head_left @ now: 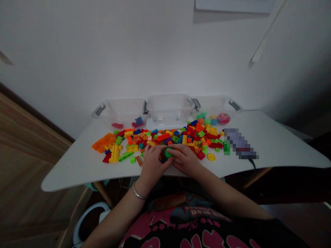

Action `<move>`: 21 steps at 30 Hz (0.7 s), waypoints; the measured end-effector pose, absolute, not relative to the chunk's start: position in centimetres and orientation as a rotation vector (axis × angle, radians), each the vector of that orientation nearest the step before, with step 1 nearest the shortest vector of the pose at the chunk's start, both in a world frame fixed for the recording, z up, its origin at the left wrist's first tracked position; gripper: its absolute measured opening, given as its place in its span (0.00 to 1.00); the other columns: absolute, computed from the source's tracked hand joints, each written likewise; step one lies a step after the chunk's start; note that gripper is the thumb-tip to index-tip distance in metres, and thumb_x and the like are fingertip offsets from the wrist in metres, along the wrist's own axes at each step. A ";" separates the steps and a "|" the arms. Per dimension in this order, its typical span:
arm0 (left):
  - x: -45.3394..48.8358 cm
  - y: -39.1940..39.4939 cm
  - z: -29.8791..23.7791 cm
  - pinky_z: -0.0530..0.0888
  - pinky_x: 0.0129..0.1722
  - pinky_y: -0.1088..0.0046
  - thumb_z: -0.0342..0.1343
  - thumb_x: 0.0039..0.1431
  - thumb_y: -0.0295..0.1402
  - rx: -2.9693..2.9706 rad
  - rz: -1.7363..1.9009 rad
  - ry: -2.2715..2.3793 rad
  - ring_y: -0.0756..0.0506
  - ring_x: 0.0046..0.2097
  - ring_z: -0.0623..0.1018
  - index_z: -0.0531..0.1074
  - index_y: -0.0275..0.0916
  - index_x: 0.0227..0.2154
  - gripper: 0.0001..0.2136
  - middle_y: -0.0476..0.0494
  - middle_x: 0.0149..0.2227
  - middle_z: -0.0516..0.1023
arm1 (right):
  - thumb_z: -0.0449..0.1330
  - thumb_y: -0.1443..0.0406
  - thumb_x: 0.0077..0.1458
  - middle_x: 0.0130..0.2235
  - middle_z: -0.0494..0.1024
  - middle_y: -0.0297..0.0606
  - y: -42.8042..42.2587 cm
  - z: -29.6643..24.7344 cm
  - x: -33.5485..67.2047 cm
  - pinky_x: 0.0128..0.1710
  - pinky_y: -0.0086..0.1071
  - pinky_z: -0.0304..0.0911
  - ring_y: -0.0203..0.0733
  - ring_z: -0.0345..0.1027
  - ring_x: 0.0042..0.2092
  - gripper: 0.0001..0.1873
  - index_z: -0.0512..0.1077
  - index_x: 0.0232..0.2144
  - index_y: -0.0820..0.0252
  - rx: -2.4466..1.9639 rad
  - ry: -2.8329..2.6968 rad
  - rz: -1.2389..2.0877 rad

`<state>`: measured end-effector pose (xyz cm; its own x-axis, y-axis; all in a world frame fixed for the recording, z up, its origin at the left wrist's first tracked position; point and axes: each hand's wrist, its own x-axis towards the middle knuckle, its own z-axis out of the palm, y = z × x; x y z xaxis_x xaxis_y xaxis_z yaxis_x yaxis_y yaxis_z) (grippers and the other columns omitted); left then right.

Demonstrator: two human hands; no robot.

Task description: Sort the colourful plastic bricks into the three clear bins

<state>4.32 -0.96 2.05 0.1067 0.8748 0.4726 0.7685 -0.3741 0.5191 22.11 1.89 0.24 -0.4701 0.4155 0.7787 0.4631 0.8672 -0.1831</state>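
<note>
Close to the table's front edge, my left hand (155,159) and my right hand (186,159) meet around a small round green ball (169,153). Fingers of both hands press on it from either side and hide part of it. Just beyond my hands spreads a heap of colourful toy bricks (163,137). A brown brick (139,161) lies left of my left hand. To the right of my right hand is a yellow ring-shaped piece (211,157). A silver bangle (138,191) circles my left wrist.
Three clear plastic bins stand along the wall. The left bin (121,106) holds a few red and blue pieces; the right bin (214,102) holds several coloured balls. The middle bin (169,103) stands between them. A blurred-out device (239,143) with a cable lies at right.
</note>
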 end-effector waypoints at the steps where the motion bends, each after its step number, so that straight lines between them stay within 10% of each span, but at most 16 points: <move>1: 4.5 -1.1 2.0 0.58 0.63 0.45 0.59 0.56 0.40 2.255 1.109 1.681 0.39 0.47 0.77 0.73 0.42 0.45 0.15 0.42 0.43 0.80 | 0.57 0.67 0.60 0.52 0.76 0.42 1.8 0.3 21.9 0.51 0.38 0.70 0.42 0.70 0.53 0.21 0.67 0.56 0.52 -0.632 -2.131 -0.052; 10: 3.6 -1.6 1.0 0.51 0.64 0.39 0.55 0.61 0.41 2.653 0.912 1.919 0.30 0.65 0.62 0.69 0.42 0.57 0.22 0.33 0.64 0.66 | 0.60 0.66 0.56 0.48 0.73 0.43 3.3 -0.8 23.1 0.53 0.43 0.70 0.46 0.70 0.50 0.21 0.69 0.53 0.51 -0.859 -2.009 0.081; 21: 3.0 -0.6 -0.6 0.53 0.64 0.39 0.54 0.61 0.43 2.562 0.847 1.985 0.29 0.66 0.61 0.67 0.42 0.60 0.26 0.32 0.66 0.62 | 0.60 0.59 0.56 0.48 0.73 0.45 7.9 2.0 28.6 0.41 0.40 0.71 0.46 0.71 0.44 0.21 0.65 0.51 0.55 -1.110 -1.465 0.111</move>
